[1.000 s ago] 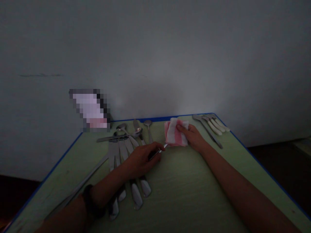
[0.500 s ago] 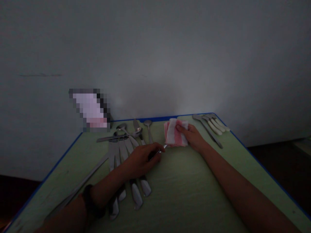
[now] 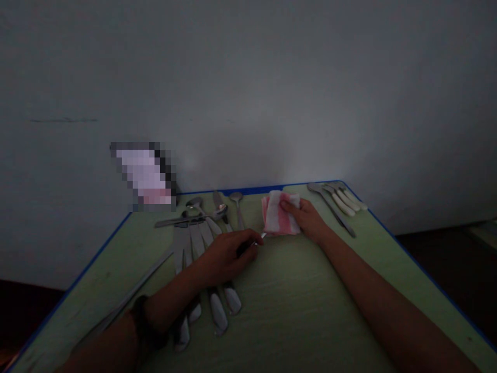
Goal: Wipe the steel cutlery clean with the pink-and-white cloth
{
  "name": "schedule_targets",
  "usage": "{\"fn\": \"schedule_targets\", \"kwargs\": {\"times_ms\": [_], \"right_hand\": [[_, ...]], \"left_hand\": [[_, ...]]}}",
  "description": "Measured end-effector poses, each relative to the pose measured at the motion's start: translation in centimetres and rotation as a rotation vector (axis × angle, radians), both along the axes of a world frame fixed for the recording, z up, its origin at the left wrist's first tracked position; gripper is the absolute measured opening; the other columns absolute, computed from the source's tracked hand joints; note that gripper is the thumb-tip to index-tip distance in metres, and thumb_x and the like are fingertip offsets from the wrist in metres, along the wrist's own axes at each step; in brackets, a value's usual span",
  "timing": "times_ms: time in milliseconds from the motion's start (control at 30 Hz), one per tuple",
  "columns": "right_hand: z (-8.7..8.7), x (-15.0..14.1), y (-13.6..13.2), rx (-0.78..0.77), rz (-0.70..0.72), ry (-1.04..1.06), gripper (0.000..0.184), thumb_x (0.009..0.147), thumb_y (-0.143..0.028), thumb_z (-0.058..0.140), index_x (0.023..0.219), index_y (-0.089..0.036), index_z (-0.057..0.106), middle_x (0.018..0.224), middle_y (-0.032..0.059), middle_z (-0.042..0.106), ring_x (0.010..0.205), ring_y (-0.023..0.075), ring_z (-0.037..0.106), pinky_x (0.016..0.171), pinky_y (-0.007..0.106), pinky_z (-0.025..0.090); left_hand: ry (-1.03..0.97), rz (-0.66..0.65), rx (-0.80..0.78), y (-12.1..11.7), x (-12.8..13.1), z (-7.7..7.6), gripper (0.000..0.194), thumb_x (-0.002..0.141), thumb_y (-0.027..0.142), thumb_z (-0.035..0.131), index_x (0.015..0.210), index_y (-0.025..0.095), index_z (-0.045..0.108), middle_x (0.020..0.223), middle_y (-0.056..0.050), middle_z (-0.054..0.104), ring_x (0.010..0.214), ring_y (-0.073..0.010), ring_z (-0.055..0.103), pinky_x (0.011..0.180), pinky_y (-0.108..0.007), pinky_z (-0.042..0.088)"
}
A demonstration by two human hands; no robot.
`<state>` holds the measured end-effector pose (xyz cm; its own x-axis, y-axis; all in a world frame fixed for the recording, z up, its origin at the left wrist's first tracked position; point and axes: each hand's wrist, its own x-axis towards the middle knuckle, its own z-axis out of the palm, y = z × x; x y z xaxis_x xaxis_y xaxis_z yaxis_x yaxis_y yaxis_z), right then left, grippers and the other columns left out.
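My left hand (image 3: 233, 253) is closed around a thin, shiny metal piece of cutlery (image 3: 262, 237), just above the table's middle. The far end of that piece is hidden by a folded white and pink striped cloth (image 3: 280, 213), so its kind does not show. My right hand (image 3: 308, 218) grips the cloth from the right, thumb on top. Below my left forearm, several knives (image 3: 218, 311) lie side by side with their handles toward me. Beyond my left hand are a spoon (image 3: 236, 199) and a small heap of spoons and other cutlery (image 3: 196, 204).
At the back right of the green, blue-edged table (image 3: 310, 311) lie several pieces with pale handles (image 3: 344, 202) and a long metal spoon (image 3: 332, 207). A long thin metal utensil (image 3: 135, 287) lies at left. A blurred-out upright object (image 3: 143, 176) stands against the wall (image 3: 248, 93).
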<state>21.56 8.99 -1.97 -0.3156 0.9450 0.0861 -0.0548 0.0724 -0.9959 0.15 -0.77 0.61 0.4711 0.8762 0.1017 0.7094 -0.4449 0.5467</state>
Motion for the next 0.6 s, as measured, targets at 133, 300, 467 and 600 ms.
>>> {"fn": "schedule_targets", "kwargs": {"times_ms": [133, 300, 467, 600], "right_hand": [[-0.04, 0.00, -0.02, 0.004, 0.015, 0.009, 0.036, 0.071, -0.044, 0.062, 0.094, -0.016, 0.065, 0.084, 0.0032, 0.068, 0.068, 0.0143, 0.058, 0.067, 0.027, 0.043], [0.14, -0.01, -0.12, 0.010, -0.003, -0.021, 0.037, 0.071, -0.043, 0.063, 0.094, -0.015, 0.065, 0.084, 0.0042, 0.068, 0.069, 0.0149, 0.058, 0.066, 0.028, 0.043], [0.42, -0.03, -0.25, 0.009, -0.001, -0.024, 0.037, 0.071, -0.043, 0.062, 0.095, -0.015, 0.065, 0.085, 0.0045, 0.067, 0.069, 0.0147, 0.058, 0.065, 0.028, 0.043], [0.42, -0.04, -0.26, 0.004, -0.017, -0.052, 0.035, 0.071, -0.043, 0.061, 0.091, -0.014, 0.065, 0.079, 0.0033, 0.067, 0.066, 0.0145, 0.057, 0.065, 0.028, 0.043]], "left_hand": [[0.006, -0.007, -0.002, 0.02, -0.10, -0.18, 0.021, 0.085, 0.023, 0.042, 0.102, 0.021, 0.055, 0.076, 0.001, 0.060, 0.068, -0.0128, 0.054, 0.064, -0.025, 0.041], [0.000, -0.012, 0.006, 0.01, -0.12, -0.20, 0.020, 0.086, 0.024, 0.042, 0.101, 0.021, 0.056, 0.077, 0.001, 0.060, 0.068, -0.0126, 0.054, 0.065, -0.025, 0.040], [-0.005, -0.014, 0.009, 0.02, -0.08, -0.06, 0.020, 0.086, 0.026, 0.042, 0.100, 0.021, 0.057, 0.078, 0.000, 0.061, 0.070, -0.0131, 0.055, 0.065, -0.025, 0.041], [-0.002, -0.016, 0.006, 0.01, -0.05, 0.00, 0.021, 0.087, 0.026, 0.041, 0.099, 0.021, 0.058, 0.077, 0.000, 0.061, 0.068, -0.0128, 0.055, 0.064, -0.024, 0.041]]}}
